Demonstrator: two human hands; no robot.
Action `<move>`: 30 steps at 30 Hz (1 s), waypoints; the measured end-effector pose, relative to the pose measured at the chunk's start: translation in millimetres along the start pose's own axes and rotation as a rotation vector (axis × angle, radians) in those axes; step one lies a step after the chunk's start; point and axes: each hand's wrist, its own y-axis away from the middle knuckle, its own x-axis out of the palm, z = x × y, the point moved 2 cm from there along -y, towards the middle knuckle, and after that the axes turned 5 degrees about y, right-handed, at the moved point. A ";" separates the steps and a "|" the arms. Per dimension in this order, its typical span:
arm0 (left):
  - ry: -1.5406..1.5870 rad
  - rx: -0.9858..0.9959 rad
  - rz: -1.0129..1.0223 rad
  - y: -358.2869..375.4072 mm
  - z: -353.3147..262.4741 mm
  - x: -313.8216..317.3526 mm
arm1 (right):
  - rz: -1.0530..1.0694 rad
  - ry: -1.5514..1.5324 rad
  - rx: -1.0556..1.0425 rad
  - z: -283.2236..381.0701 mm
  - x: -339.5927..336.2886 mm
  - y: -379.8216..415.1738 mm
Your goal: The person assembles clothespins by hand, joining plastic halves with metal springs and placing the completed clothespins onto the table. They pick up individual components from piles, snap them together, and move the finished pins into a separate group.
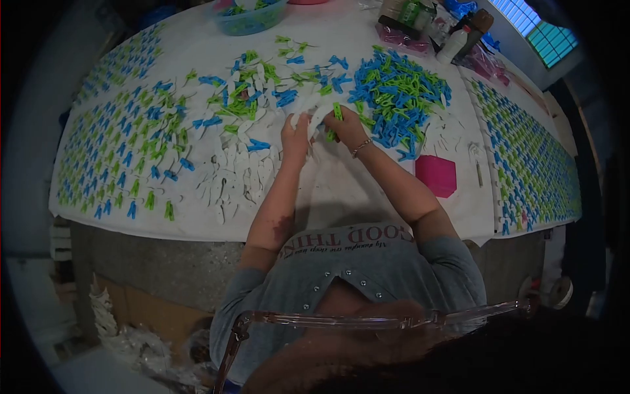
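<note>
Both hands are close together over the middle of the white-covered table (321,59). My left hand (296,136) is closed on a white plastic piece (315,122) that stretches toward the other hand. My right hand (349,129), with a bracelet at its wrist, grips green clips (338,111), one sticking up and one below the fingers. Right of it lies a big heap of blue and green clips (397,92). Loose white pieces (230,174) lie to the left, with mixed clips and white pieces (249,88) farther back.
Rows of clips cover the table's left side (111,144) and a board at right (525,151). A pink box (436,176) stands near the right forearm. At the back are a teal basket (248,18), bottles (453,44) and plastic bags (403,39).
</note>
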 end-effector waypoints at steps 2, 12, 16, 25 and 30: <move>0.151 -0.014 -0.076 -3.7 0.5 -3.6 | 0.024 0.005 0.014 -0.6 -0.5 0.9; -0.101 -0.025 0.026 -8.2 -14.6 -18.0 | -0.495 0.906 -0.213 22.6 -185.7 -84.0; -0.454 -0.109 0.401 -0.3 -19.3 -17.1 | -0.347 1.243 -0.337 22.7 -152.7 -86.8; -0.739 0.115 0.708 5.6 -12.4 -8.0 | 0.271 1.255 -0.333 -1.7 -25.7 -129.7; -0.517 0.123 0.500 -4.9 -0.5 -16.4 | 0.156 1.128 -0.305 -20.4 -22.3 -138.1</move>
